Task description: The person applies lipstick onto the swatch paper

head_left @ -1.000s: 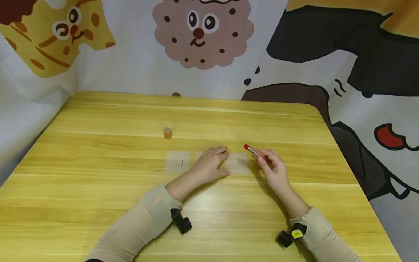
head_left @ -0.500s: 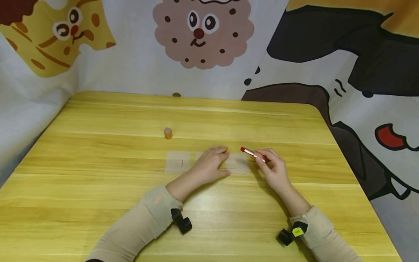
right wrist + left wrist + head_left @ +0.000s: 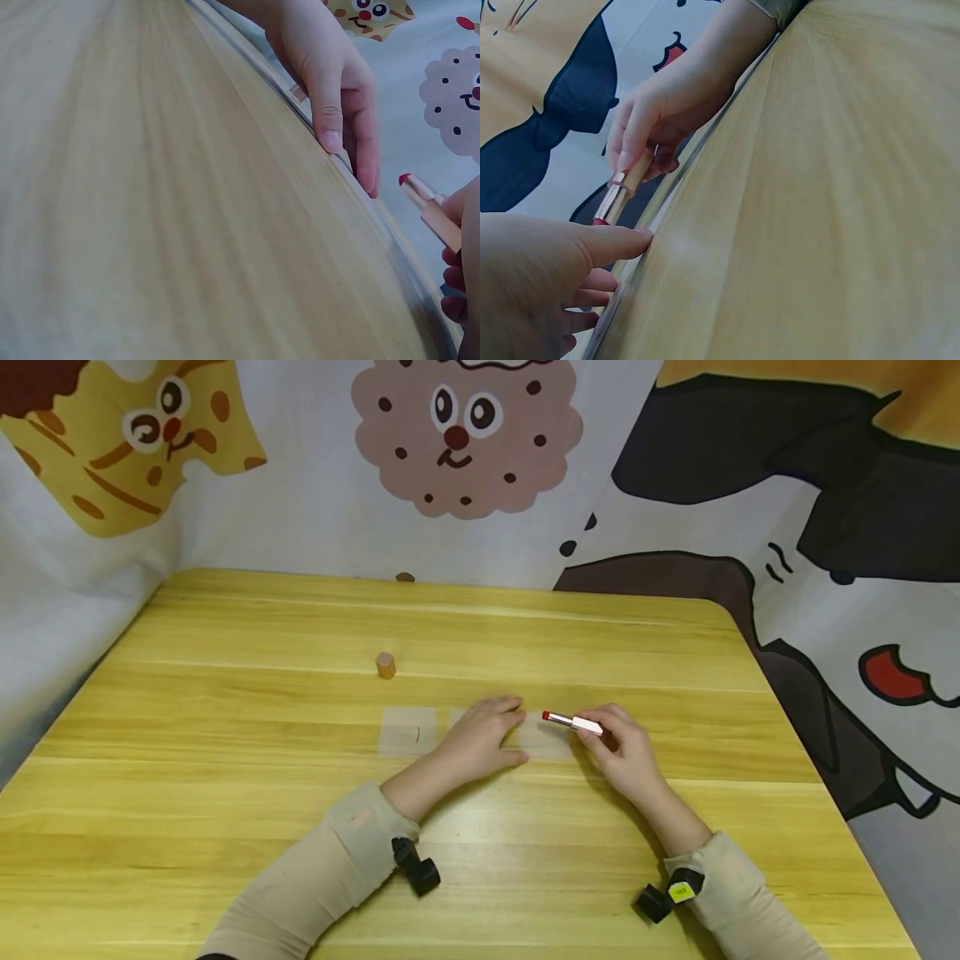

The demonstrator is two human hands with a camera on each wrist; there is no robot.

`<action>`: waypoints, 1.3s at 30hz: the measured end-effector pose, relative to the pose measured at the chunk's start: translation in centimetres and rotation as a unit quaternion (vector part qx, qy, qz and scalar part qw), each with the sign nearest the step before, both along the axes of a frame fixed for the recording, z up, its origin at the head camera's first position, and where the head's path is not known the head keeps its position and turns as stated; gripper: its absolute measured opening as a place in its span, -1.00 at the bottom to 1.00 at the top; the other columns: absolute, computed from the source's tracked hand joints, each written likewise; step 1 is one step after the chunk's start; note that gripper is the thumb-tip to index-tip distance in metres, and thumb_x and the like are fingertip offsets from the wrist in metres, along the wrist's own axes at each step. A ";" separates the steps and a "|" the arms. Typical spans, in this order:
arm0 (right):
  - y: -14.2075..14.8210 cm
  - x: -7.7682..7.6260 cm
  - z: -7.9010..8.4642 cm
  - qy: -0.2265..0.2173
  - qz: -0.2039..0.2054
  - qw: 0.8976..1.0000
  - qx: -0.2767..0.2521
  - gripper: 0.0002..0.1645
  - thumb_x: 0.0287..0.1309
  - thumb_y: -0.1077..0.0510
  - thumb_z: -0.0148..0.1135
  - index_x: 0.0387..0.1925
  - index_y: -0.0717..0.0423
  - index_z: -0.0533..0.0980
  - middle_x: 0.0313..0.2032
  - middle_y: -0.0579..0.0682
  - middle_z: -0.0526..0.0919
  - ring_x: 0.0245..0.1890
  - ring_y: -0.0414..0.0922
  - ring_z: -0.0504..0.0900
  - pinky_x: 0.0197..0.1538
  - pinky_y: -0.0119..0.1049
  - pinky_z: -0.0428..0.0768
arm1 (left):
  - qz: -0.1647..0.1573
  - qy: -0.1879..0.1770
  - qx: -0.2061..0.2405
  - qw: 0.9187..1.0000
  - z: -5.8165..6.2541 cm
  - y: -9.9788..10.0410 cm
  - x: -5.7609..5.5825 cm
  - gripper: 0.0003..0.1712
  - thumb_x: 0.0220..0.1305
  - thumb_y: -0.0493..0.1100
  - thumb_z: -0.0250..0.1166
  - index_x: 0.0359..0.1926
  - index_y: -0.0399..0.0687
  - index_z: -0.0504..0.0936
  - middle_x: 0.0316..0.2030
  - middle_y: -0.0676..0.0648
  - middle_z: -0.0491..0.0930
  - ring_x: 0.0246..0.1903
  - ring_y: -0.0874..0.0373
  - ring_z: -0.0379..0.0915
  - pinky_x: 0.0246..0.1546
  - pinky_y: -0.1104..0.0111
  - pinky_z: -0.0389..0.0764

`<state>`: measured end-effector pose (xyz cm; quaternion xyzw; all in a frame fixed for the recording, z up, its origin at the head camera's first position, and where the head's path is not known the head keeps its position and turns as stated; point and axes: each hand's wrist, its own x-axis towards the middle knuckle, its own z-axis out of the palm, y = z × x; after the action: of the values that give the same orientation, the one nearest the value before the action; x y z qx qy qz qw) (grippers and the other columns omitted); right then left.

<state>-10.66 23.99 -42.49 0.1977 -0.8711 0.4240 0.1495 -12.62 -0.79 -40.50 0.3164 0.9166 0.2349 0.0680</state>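
Note:
My right hand (image 3: pixel 624 752) pinches an uncapped lipstick (image 3: pixel 577 723) by its base between thumb and fingers. Its red tip points left, over the right-hand thin pale sheet (image 3: pixel 538 745). In the right wrist view the lipstick (image 3: pixel 436 217) shows a silver collar and a rose-gold base. My left hand (image 3: pixel 480 737) rests palm down with extended fingers, covering most of a middle sheet (image 3: pixel 455 717); its fingertips reach the right sheet's edge. A third sheet (image 3: pixel 397 731), left of that hand, bears a short dark red stroke.
A small copper-coloured cap (image 3: pixel 386 666) stands on the wooden table (image 3: pixel 262 735) behind the left sheet. A cloth (image 3: pixel 300 527) with cartoon prints hangs behind the table's far edge. Black camera mounts (image 3: pixel 416 866) sit on both sleeves.
The lipstick has swung down and left in my right hand, its tip moving from beyond the right sheet's upper corner to over that sheet. My left hand has stayed still.

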 end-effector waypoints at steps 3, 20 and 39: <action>0.0 0.0 0.0 -0.008 -0.003 1.000 0.009 -0.79 0.12 0.33 0.31 -0.16 0.21 0.64 -0.26 -0.04 0.61 -0.36 -0.18 0.45 -0.35 -0.44 0.38 | 0.001 0.000 0.000 1.000 0.0 0.0 0.0 -0.21 0.18 0.13 0.35 0.29 -0.24 0.39 0.39 -0.16 0.16 0.38 -0.03 0.01 0.37 0.15 -0.09; -0.2 0.0 -0.1 -0.003 -0.011 0.998 0.054 -0.83 0.15 0.25 0.31 -0.18 0.16 0.64 -0.27 -0.11 0.59 -0.35 -0.19 0.47 -0.31 -0.39 0.41 | 0.004 -0.004 -0.001 1.000 -0.3 0.0 0.0 -0.21 0.17 0.14 0.35 0.29 -0.22 0.39 0.40 -0.14 0.14 0.38 -0.03 0.01 0.37 0.16 -0.09; -0.1 0.2 0.2 -0.006 -0.008 0.998 0.067 -0.81 0.12 0.26 0.31 -0.19 0.18 0.64 -0.29 -0.09 0.60 -0.36 -0.19 0.48 -0.33 -0.36 0.43 | -0.001 0.000 0.007 1.000 -0.4 -0.1 -0.2 -0.21 0.18 0.13 0.35 0.30 -0.23 0.38 0.39 -0.15 0.15 0.38 -0.04 0.01 0.36 0.14 -0.08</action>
<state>-10.49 23.94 -42.30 0.1978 -0.9001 0.3645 0.1338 -12.83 -0.86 -40.93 0.3175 0.9146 0.2415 0.0656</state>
